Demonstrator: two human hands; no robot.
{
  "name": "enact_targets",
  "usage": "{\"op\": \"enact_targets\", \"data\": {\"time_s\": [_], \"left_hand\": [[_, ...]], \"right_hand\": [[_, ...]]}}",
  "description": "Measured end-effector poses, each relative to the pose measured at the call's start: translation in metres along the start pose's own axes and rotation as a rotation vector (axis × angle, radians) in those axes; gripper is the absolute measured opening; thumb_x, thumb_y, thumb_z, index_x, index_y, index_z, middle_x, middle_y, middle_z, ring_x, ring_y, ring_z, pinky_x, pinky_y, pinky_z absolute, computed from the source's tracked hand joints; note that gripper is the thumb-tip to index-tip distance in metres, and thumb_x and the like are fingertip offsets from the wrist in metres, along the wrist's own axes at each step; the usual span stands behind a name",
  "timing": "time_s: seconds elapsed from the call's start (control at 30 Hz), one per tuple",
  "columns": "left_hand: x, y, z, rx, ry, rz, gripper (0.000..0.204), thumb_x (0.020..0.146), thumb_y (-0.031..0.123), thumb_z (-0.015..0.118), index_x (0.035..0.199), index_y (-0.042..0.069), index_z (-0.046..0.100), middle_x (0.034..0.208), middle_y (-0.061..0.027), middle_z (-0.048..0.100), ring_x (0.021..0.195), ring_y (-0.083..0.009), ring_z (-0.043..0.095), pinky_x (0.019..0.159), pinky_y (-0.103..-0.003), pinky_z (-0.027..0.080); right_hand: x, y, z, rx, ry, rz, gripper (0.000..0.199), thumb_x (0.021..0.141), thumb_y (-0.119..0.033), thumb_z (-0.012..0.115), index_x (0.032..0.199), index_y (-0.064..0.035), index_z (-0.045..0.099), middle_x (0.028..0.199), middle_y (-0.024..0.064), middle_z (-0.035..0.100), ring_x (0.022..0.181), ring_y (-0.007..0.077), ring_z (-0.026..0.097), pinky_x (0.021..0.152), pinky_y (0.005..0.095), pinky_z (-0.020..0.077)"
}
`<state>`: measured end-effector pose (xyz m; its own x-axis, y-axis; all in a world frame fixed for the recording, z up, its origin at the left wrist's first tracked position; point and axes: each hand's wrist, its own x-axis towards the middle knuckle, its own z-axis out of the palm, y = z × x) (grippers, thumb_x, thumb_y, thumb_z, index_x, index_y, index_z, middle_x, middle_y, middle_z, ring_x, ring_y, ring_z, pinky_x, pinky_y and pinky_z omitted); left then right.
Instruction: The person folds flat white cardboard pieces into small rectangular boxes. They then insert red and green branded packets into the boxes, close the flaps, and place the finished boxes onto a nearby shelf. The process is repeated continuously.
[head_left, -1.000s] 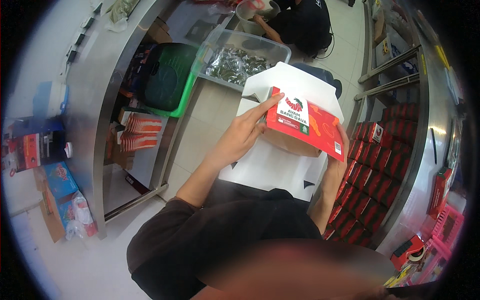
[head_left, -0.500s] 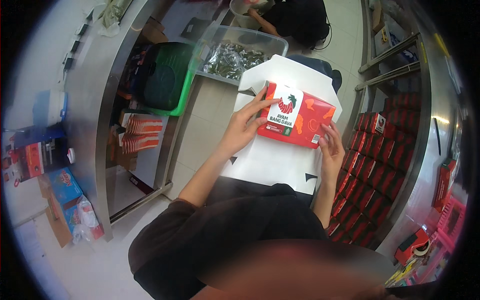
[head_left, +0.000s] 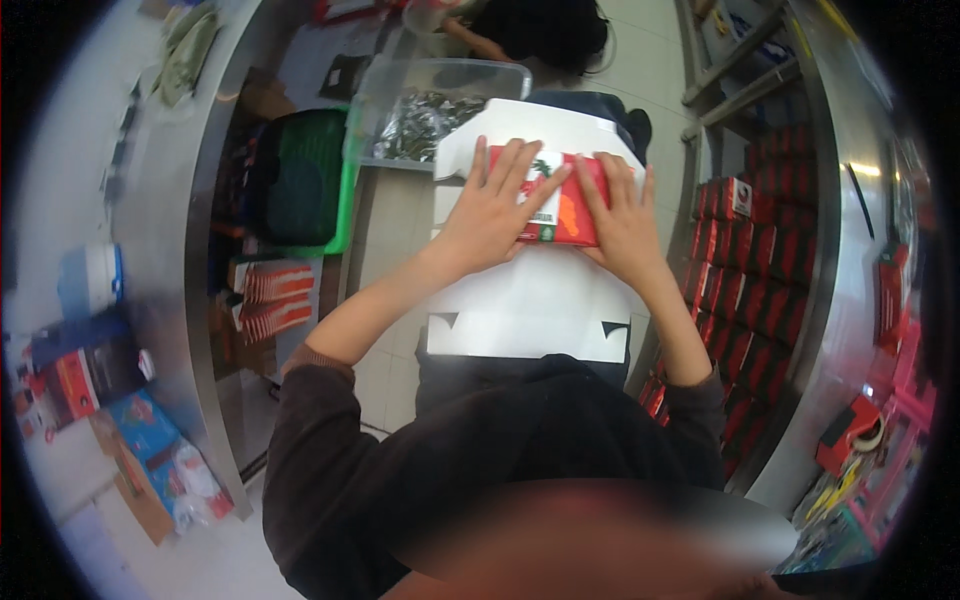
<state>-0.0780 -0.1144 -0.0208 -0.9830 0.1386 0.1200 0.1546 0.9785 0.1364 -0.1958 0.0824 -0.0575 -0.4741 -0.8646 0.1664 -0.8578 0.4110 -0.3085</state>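
A small red carton box [head_left: 578, 205] with a white label panel and orange shapes rests on a white cardboard sheet [head_left: 535, 305] across my lap. My left hand [head_left: 495, 205] lies over its left half, fingers spread on the top face and thumb at the near edge. Over the right half my right hand [head_left: 622, 215] grips in the same way, with its fingers stretched toward the far side. Between them the two hands cover much of the printed face. Dark notches show near the sheet's front corners.
Beyond the sheet, a clear plastic tub [head_left: 440, 85] holds many small packets. A person in black [head_left: 545, 35] works behind it. On the left are a steel table [head_left: 205, 180] and a green-rimmed bin [head_left: 345, 190]. Stacked red boxes [head_left: 745, 270] fill the right shelf.
Both hands have moved from the box's ends onto its top face, with fingers spread. The box now lies straighter, having been tilted. The whole view has shifted slightly.
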Motion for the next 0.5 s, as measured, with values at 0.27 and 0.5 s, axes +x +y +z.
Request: {"op": "enact_targets", "data": {"time_s": [0.27,0.5], "left_hand": [[0.008,0.024,-0.016,-0.092,-0.073,-0.158,0.105,0.066,0.019,0.08,0.154,0.009,0.023,0.152,-0.0239,0.025,0.141,-0.0428,0.025,0.114,-0.058,0.019],[0.036,0.049,-0.03,-0.363,0.196,-0.1,0.104,0.072,0.034,0.079,0.153,0.004,0.022,0.155,-0.0288,0.013,0.142,-0.049,0.016,0.108,-0.068,0.019]], "right_hand": [[-0.009,-0.027,0.024,-0.216,0.209,-0.099,0.066,0.086,-0.023,0.056,0.149,-0.0181,0.036,0.157,0.0132,0.026,0.146,0.0274,0.027,0.106,0.0803,0.0081],[-0.008,0.033,0.015,-0.05,0.768,-0.152,0.055,0.076,-0.043,0.078,0.126,-0.0439,0.056,0.138,0.0099,0.049,0.127,0.0294,0.051,0.112,0.0651,0.0286]]}}
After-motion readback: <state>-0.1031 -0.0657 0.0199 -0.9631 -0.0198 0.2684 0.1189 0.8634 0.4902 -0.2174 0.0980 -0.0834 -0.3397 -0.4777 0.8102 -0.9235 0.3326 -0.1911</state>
